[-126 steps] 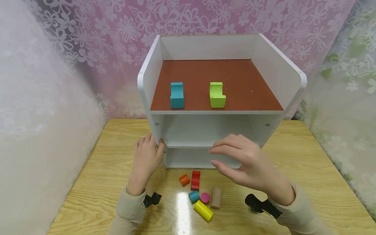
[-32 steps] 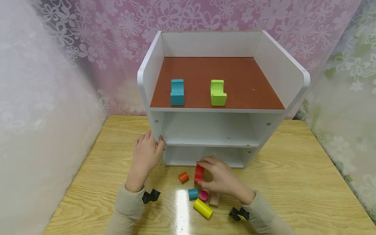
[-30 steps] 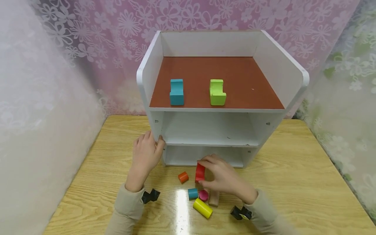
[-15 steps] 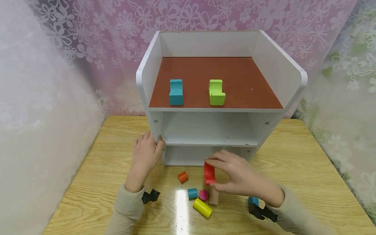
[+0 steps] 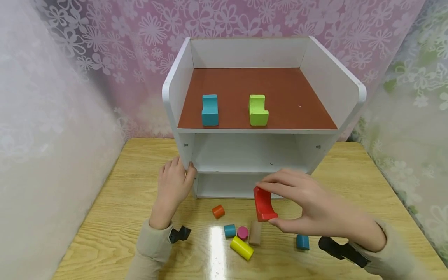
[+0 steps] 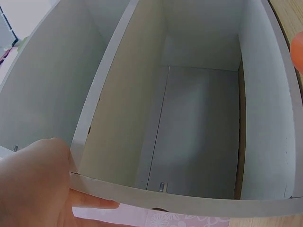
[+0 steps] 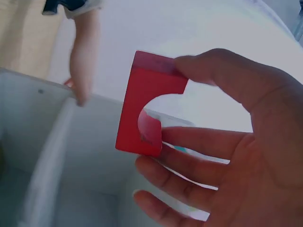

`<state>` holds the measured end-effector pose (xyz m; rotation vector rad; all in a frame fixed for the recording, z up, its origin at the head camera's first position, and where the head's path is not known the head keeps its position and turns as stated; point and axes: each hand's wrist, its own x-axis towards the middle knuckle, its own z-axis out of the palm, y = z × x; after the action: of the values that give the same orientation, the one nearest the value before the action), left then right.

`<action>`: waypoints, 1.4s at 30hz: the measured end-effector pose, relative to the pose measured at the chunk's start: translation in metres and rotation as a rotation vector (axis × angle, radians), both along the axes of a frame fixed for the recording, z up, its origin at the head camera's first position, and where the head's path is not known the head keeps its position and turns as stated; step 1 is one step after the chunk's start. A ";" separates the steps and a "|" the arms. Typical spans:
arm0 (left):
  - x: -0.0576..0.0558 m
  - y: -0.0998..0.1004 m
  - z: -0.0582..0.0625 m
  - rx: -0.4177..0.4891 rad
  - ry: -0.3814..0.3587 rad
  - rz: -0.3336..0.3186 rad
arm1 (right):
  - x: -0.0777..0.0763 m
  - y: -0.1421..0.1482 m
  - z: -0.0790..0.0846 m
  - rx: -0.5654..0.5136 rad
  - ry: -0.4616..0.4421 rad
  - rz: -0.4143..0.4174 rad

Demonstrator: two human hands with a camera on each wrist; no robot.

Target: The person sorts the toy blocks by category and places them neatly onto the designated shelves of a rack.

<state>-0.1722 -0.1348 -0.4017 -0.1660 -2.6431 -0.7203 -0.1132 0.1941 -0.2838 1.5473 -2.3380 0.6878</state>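
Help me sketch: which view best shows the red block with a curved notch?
Right wrist view: the red block is large, its notch clear. The head view shows it smaller, angled; the left wrist, nothing.

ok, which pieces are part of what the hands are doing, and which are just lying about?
In the job:
red notched block, held in the right hand
white shelf unit, gripped by the left hand
teal notched block and lime notched block on top, probably

Apparently just lying about:
orange cylinder
teal cylinder
pink cylinder
yellow cylinder
wooden piece
blue piece
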 end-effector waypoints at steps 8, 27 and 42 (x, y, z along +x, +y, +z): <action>0.000 0.000 0.001 -0.017 0.021 0.010 | -0.013 0.006 0.039 -0.108 0.144 0.164; 0.000 -0.003 0.004 -0.148 0.079 0.013 | -0.065 0.034 0.116 -0.060 0.192 0.208; 0.002 -0.005 0.008 -0.174 0.016 0.021 | -0.107 0.061 0.130 0.111 0.211 -0.004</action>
<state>-0.1706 -0.1395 -0.3938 -0.1910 -2.6869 -0.4803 -0.2203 0.2548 -0.1537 1.5758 -2.2544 0.3783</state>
